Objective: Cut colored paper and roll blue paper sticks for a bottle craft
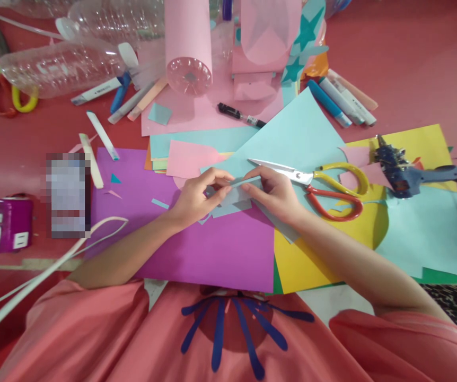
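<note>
Between my two hands is a small piece of light blue paper [236, 195], with a raised edge along its top. My left hand [201, 195] pinches its left end between thumb and fingers. On the other end, my right hand [271, 192] has thumb and forefinger closed. Scissors [304, 178] with one yellow and one red handle lie just right of my right hand, blades pointing left. Beneath my hands are a purple sheet [228, 254] and a large light blue sheet [292, 132]. Small blue scraps [160, 203] are scattered near my left hand.
Clear plastic bottles [65, 66] and a pink-wrapped bottle [189, 37] stand or lie at the back. Markers [330, 103] lie at the back right. A blue glue gun [407, 170] rests on the right; a phone [68, 196], a white cable [53, 270] and a purple power adapter [8, 223] are left.
</note>
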The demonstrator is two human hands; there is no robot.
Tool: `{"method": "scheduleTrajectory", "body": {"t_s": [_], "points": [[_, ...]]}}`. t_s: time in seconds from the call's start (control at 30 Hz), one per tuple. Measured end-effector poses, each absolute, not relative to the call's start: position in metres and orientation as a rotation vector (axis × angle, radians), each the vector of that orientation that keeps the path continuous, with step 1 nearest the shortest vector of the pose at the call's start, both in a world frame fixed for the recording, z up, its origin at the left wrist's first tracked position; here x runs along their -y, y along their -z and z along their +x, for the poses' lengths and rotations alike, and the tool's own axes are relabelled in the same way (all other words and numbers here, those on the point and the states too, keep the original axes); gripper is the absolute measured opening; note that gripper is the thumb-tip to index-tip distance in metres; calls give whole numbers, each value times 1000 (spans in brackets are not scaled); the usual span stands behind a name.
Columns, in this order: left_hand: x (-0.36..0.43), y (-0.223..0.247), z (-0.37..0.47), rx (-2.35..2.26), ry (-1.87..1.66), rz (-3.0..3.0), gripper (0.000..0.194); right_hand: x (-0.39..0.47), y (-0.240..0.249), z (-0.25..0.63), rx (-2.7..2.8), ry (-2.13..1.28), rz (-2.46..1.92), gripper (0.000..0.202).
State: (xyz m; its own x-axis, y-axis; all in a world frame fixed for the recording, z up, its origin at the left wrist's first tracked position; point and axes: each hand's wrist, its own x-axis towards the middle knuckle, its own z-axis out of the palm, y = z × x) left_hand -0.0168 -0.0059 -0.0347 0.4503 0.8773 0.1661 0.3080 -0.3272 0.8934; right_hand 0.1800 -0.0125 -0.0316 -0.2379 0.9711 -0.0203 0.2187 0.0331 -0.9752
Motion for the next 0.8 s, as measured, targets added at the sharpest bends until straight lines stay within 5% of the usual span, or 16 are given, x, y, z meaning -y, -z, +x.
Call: {"method": "scheduleTrajectory", "body": {"t_s": [0.43, 0.63, 0.8], "points": [[14, 40, -14, -866, -819, 2001, 51, 24, 28, 172, 1417, -1483, -1300, 36], [4, 41, -19, -705, -738, 2261, 101, 15, 26, 180, 1408, -1655, -1131, 35], [6, 40, -20, -639, -681, 2259, 104, 14, 23, 183, 1483, -1803, -1094, 34]]}}
